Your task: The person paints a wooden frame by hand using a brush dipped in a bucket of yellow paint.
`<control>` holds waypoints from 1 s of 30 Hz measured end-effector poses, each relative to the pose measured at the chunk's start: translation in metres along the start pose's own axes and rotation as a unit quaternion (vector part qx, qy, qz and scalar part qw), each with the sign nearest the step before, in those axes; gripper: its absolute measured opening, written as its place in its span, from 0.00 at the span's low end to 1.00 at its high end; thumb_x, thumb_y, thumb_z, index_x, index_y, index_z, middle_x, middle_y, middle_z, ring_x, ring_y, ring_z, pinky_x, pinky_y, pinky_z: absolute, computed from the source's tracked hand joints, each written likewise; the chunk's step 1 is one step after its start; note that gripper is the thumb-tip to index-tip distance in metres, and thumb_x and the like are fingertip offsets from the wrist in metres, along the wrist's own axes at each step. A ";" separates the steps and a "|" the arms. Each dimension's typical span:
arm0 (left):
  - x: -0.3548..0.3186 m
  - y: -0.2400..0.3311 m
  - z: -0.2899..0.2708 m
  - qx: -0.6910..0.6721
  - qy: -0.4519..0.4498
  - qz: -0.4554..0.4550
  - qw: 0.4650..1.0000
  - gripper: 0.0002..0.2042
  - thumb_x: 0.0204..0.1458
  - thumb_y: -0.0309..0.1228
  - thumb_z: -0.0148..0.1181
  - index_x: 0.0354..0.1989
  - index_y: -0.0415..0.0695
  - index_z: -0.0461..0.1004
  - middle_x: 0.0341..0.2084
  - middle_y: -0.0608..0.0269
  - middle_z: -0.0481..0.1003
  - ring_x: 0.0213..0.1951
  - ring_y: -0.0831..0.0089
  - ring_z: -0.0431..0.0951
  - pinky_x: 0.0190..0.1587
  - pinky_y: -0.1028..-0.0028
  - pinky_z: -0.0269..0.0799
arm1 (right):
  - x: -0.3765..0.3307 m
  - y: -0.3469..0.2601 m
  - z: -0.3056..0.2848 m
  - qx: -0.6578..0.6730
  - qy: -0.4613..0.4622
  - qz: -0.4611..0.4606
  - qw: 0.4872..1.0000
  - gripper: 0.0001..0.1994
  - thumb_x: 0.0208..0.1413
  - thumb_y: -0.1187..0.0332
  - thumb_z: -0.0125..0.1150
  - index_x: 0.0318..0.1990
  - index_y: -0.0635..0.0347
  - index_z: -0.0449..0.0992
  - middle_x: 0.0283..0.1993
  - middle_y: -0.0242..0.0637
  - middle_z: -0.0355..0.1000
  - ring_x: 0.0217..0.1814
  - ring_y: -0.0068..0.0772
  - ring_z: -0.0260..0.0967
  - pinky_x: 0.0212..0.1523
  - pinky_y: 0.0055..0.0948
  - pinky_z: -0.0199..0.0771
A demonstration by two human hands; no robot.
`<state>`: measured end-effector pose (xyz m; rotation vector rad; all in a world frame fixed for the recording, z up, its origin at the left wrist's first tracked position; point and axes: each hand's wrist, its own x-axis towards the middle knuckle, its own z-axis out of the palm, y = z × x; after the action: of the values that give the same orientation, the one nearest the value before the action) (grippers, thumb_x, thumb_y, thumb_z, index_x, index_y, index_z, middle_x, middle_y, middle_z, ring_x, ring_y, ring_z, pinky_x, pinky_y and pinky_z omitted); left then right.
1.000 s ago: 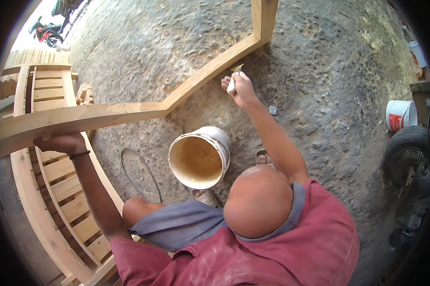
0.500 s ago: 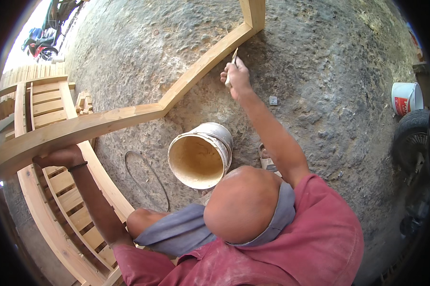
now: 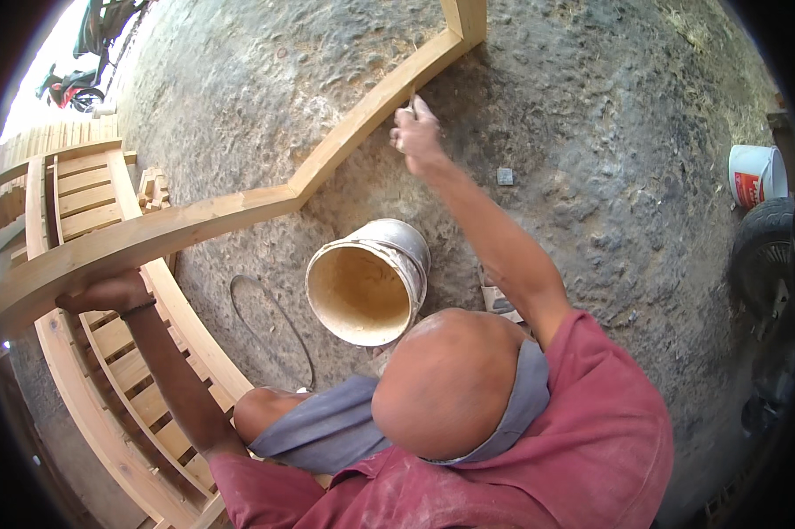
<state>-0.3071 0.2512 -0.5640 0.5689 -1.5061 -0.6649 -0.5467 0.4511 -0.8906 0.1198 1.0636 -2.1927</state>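
A pale bucket [image 3: 368,282] lies tilted on the ground beside the wooden rail [image 3: 239,212], its inside coated with a tan paste. The right hand [image 3: 417,134] has a clenched grip on a small tool, too small to tell what kind, pressed to the rail. Since the earlier frame that hand has moved further up the rail, while the left hand [image 3: 107,294] stays clasped on the rail's lower end.

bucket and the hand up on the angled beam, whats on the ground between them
In the head view, only bare rough ground lies between the bucket and the right hand at the wooden beam; the forearm crosses above it.
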 end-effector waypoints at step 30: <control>-0.003 0.000 0.006 0.044 0.035 0.004 0.998 0.37 0.53 0.60 0.34 0.63 0.43 0.56 0.58 0.51 0.62 0.62 0.56 0.62 0.65 0.55 0.60 | 0.078 -0.036 -0.019 -0.044 0.174 -0.112 0.977 0.27 0.62 0.69 0.48 0.68 0.59 0.53 0.24 0.27 0.63 0.18 0.16 0.59 0.16 0.18 0.60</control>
<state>-0.3131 0.2539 -0.5661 0.6471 -1.4773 -0.5700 -0.6319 0.4384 -0.9076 0.3727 1.4243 -2.3767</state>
